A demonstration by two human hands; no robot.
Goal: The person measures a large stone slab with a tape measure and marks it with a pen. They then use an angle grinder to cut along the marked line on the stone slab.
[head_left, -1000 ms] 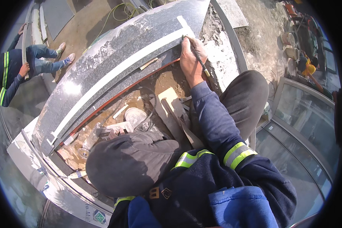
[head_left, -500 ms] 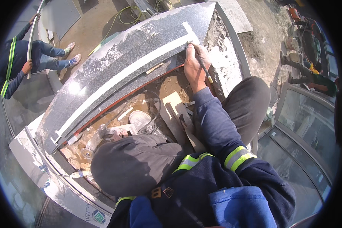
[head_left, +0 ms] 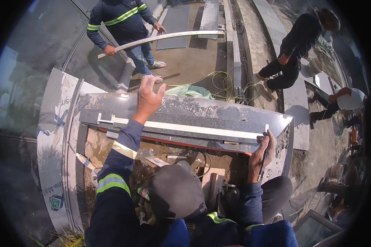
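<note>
A long dark grey stone slab [head_left: 218, 108] stretches across in front of me, with pale smears on its far part. Along it runs a white tape strip [head_left: 185, 127], with short cross pieces at both ends. My left hand [head_left: 149, 99] is raised over the slab's left part, fingers stretched out and thumb apart, holding nothing. Near the strip's right end, my right hand [head_left: 264, 153] is closed around a thin black pen-like tool [head_left: 260, 172], whose pale-tipped end points down toward me. Its fingertips are beside the tape; whether they touch it I cannot tell.
Beyond the slab a co-worker [head_left: 125, 18] holds a long pale strip [head_left: 165, 40] in both hands. More people stand at the right. Below the slab lie a board [head_left: 213, 181], a cable and rubble. A yellow-green hose [head_left: 222, 82] lies behind; a white panel [head_left: 49, 152] stands left.
The view has swung round, so the slab now lies nearly level. My left hand has come into view, raised and open. My right hand still holds the black tool, its fingers now pointing upward.
</note>
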